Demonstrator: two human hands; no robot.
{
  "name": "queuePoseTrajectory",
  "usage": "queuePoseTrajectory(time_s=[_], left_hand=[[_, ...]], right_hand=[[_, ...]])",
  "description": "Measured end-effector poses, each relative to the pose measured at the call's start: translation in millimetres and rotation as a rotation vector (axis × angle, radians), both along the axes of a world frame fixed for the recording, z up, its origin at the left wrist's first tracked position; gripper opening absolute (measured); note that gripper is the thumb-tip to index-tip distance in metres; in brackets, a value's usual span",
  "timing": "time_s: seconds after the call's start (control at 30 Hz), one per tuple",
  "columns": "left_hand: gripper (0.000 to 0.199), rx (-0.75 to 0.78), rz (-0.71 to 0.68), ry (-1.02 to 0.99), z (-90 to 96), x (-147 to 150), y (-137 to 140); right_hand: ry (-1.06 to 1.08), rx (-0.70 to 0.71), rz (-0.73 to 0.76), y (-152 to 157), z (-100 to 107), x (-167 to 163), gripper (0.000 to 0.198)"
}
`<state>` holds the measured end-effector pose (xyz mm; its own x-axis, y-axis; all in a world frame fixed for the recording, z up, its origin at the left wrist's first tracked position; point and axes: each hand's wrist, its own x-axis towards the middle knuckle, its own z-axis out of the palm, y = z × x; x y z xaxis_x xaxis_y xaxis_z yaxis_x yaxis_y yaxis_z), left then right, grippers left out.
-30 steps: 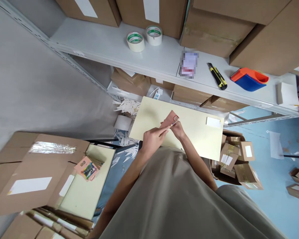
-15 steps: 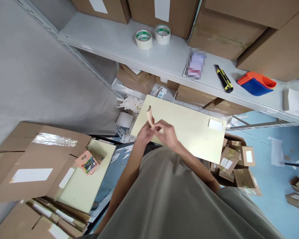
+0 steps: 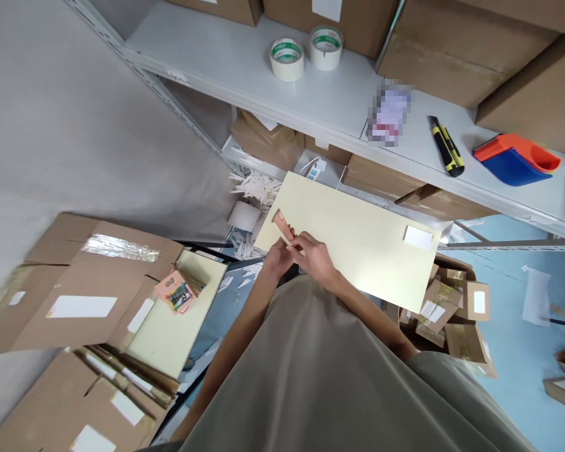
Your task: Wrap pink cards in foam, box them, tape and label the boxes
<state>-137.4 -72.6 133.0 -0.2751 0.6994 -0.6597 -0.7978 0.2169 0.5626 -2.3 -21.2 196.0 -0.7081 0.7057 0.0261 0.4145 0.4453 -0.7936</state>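
Close to my body, above the cream tabletop (image 3: pixel 353 232), both hands grip a small pink piece of folded card (image 3: pixel 283 226). It stands tilted up, its upper end angled left and away from me. My left hand (image 3: pixel 277 256) is closed round its lower end from the left. From the right, my right hand (image 3: pixel 314 256) pinches the same lower part between thumb and fingers. My fingers hide the lower end. A white label strip (image 3: pixel 419 237) lies at the tabletop's right end.
Two tape rolls (image 3: pixel 287 59), a box cutter (image 3: pixel 446 146) and an orange-and-blue tape dispenser (image 3: pixel 516 159) lie on the shelf (image 3: pixel 245 69). Left are pink printed cards (image 3: pixel 175 292) and a large carton (image 3: pixel 80 289). Small boxes (image 3: pixel 440 304) fill a bin at right.
The pink card has turned in my hands, so its upper end leans further left and more of its broad side shows. The view has shifted slightly; both hands keep their hold.
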Motion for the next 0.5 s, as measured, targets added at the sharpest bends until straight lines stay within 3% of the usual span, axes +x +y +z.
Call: queuePoseTrajectory(time_s=[0.1, 0.23, 0.4, 0.5], left_hand=[[0.027, -0.091, 0.075, -0.014, -9.3, -6.8, -13.4], [0.032, -0.24, 0.046, 0.235, -27.3, -14.5, -18.6], [0.014, -0.223, -0.111, 0.557, -60.6, -31.4, 20.0], [0.018, -0.331, -0.214, 0.84, -82.0, -46.2, 51.6]], right_hand=[[0.099, -0.163, -0.15, 10.2, -23.3, 12.6, 0.017], [0.108, -0.386, -0.332, 25.5, -64.0, 14.2, 0.018], [0.02, -0.49, -0.494, 52.1, -104.3, -15.3, 0.02], [-0.063, -0.505, -0.575, 79.2, -122.0, -40.3, 0.016]])
